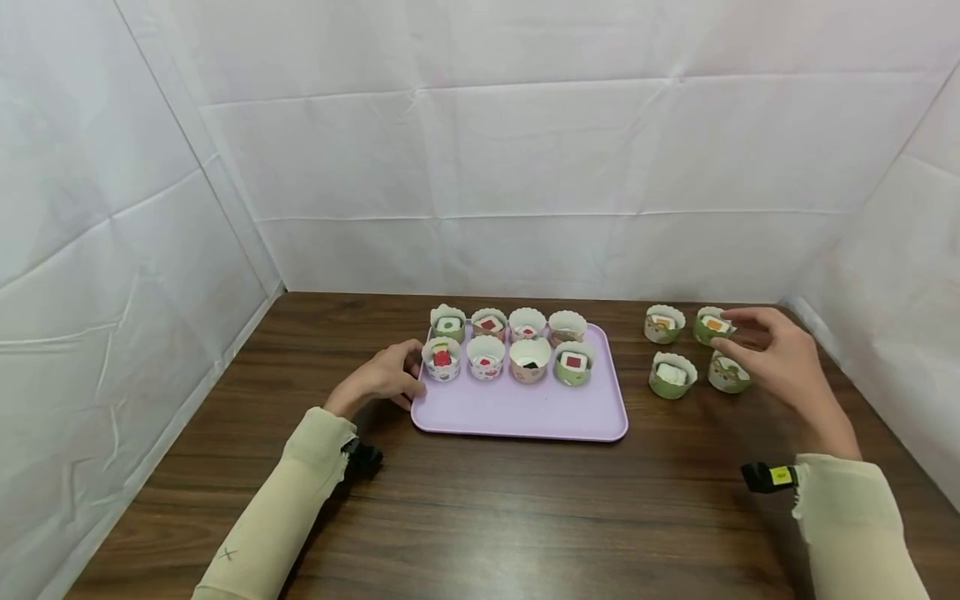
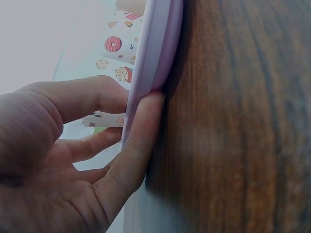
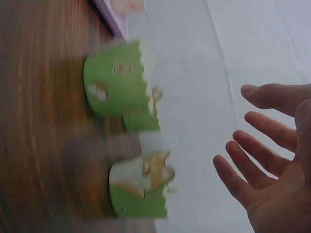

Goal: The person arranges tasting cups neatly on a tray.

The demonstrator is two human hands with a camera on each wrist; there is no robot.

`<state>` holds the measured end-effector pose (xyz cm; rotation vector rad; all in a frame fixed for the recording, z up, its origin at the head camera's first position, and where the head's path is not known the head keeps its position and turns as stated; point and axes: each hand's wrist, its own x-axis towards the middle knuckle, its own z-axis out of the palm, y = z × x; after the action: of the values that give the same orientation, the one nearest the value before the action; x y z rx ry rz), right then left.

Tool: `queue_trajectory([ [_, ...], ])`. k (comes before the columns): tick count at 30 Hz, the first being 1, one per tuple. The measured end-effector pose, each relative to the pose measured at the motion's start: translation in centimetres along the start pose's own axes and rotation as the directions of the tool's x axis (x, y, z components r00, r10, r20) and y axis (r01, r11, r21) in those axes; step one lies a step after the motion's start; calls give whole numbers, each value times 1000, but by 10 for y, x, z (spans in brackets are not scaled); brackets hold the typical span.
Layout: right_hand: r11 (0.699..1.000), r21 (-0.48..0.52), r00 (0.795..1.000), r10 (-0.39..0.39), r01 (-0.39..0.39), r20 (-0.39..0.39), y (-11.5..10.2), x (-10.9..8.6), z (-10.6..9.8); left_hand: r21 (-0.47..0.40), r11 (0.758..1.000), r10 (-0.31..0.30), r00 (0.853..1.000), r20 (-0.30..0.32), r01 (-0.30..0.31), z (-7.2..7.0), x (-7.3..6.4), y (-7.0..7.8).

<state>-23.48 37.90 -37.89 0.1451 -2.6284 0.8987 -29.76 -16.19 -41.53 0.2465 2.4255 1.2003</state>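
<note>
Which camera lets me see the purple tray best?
The head view: it shows nearly all of the purple tray, with cups standing on it. The left wrist view shows only its edge, touched by the left hand; the right wrist view, just a small piece.

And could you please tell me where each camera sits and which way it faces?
Head: worn on the head, looking forward and down at the lilac tray and patterned cups; left hand, right hand and sleeves show.
Left wrist: worn there, facing the tray's edge; the left hand shows.
Right wrist: worn there, facing patterned cups; the right hand shows.
Shared: head and left wrist both show the tray.
</note>
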Motion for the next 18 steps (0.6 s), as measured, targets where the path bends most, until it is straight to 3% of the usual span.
queue_trajectory([
  [7, 996, -61, 997, 70, -68, 37, 23, -2, -4, -12, 1000, 16, 1000, -4, -16, 1, -2, 1],
  [13, 990, -137, 993, 57, -42, 105, 41, 2, 2, -4, 1000, 16, 1000, -7, -16, 1, -3, 2],
  [18, 990, -131, 986, 78, -58, 150, 49, 5, 4, 1, 1000, 11, 1000, -7, -11, 1, -3, 2],
])
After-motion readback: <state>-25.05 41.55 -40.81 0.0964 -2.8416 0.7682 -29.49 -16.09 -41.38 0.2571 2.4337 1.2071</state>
